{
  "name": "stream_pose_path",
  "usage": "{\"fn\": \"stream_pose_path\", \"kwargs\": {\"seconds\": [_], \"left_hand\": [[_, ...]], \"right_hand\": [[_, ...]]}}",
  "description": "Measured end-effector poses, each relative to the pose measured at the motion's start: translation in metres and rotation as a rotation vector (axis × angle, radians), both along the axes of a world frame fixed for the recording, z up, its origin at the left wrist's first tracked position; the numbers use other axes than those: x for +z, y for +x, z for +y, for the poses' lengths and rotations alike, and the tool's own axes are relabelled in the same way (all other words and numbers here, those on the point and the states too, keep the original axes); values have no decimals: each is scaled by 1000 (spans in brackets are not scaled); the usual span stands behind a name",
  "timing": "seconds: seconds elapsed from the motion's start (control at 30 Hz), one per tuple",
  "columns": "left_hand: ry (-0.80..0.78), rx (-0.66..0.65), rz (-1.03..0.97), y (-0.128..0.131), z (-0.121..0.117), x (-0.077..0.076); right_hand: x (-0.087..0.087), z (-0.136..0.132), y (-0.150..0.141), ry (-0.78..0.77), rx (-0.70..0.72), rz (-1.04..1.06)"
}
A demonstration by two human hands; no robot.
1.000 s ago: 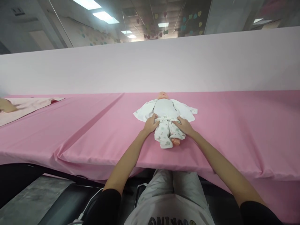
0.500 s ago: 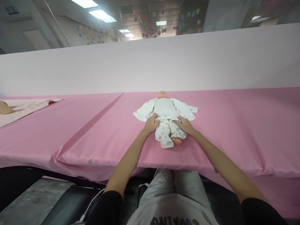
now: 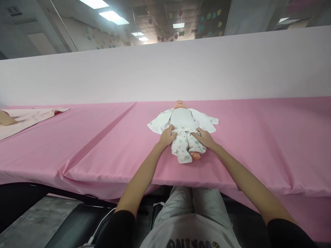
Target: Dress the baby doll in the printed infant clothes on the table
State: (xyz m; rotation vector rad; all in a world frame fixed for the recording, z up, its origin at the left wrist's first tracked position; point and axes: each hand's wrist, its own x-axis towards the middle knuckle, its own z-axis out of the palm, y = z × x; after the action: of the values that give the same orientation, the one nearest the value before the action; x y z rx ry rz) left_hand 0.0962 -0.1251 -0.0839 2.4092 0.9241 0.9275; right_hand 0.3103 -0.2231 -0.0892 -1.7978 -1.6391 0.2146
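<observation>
A baby doll (image 3: 180, 104) lies on its back on the pink-covered table, head toward the wall. Its white jacket (image 3: 160, 121) is spread open to both sides over a white undershirt (image 3: 182, 118). Printed white pants (image 3: 180, 148) cover its legs, and one bare foot (image 3: 196, 156) shows below a cuff. My left hand (image 3: 167, 136) is closed on the left side of the waistband. On the other side, my right hand (image 3: 204, 138) grips the waistband with the thumb lying over the cloth. The fingertips of both hands are partly hidden by the fabric.
The pink tablecloth (image 3: 103, 144) has raised folds and hangs over the front edge. At the far left lies a pale cloth (image 3: 33, 119) with a skin-coloured object (image 3: 6, 119) on it. A white wall panel (image 3: 165, 72) stands behind the table. A black chair (image 3: 74, 224) is below left.
</observation>
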Motion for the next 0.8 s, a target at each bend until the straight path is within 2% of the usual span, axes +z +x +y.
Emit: {"fn": "stream_pose_path", "kwargs": {"seconds": [0.8], "left_hand": [[-8, -5, -14, 0, -1, 0]], "right_hand": [[1, -1, -1, -14, 14, 0]]}}
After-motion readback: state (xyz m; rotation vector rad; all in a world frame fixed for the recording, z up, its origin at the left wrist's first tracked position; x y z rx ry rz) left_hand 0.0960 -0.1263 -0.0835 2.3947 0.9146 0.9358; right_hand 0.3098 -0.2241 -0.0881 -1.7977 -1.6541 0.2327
